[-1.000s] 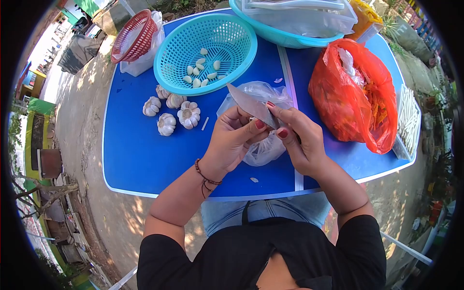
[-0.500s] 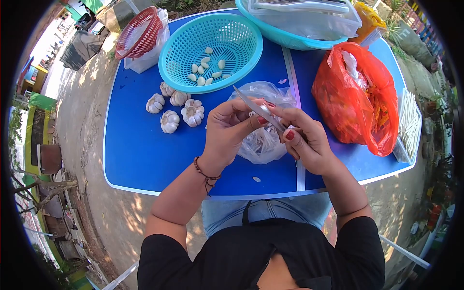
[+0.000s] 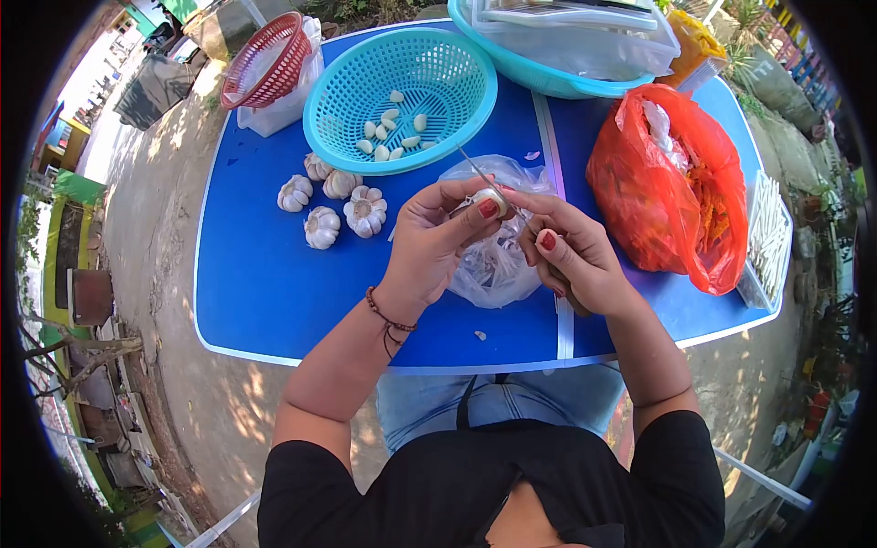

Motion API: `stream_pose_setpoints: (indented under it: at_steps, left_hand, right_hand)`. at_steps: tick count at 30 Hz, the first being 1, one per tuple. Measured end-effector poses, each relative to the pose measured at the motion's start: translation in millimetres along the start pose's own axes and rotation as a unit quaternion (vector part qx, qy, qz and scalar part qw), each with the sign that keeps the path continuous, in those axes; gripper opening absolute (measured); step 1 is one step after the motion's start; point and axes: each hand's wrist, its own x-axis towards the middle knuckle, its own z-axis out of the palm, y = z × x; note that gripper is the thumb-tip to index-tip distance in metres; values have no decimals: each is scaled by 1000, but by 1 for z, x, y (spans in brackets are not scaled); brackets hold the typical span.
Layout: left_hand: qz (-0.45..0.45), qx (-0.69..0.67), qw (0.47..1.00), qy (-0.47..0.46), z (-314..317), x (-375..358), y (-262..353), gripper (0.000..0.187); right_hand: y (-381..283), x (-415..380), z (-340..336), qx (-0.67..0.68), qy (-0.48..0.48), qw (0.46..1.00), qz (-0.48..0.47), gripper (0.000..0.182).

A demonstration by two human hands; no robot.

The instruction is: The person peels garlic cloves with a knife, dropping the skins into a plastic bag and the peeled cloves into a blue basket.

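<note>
Pinched in my left hand [image 3: 437, 233] is a garlic clove [image 3: 491, 197], partly hidden by the thumb. My right hand [image 3: 575, 256] is closed around a knife [image 3: 480, 170], whose blade points up and to the left beside the clove. Under both hands lies a clear plastic bag [image 3: 498, 279] with pale garlic skins in it. Left of my left hand sit several whole garlic bulbs [image 3: 364, 212]. Beyond them stands a turquoise basket [image 3: 457, 73] with several peeled garlic cloves [image 3: 382, 132] on its bottom.
On the blue table [image 3: 274, 301], a red plastic bag [image 3: 630, 201] stands at right beside a container of white sticks [image 3: 770, 228]. A red basket [image 3: 290, 68] sits at back left. Another turquoise basin [image 3: 575, 84] holds plastic boxes at the back.
The knife blade has turned from lying across the clove to pointing more steeply away from me. My right hand has tilted slightly, and the clove shows more clearly.
</note>
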Motion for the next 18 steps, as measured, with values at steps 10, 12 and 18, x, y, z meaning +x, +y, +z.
stream_pose_setpoints:
  at_steps: [10, 12, 18]
  left_hand:
    - [23, 12, 1000, -10, -4, 1, -2, 23]
    - [24, 19, 1000, 0, -3, 1, -1, 23]
    - [7, -6, 1000, 12, -1, 2, 0, 27]
  right_hand:
    - [-9, -2, 0, -92, 2, 996, -15, 40]
    - [-11, 0, 3, -166, 19, 985, -33, 39]
    - [-8, 2, 2, -188, 34, 981, -21, 38]
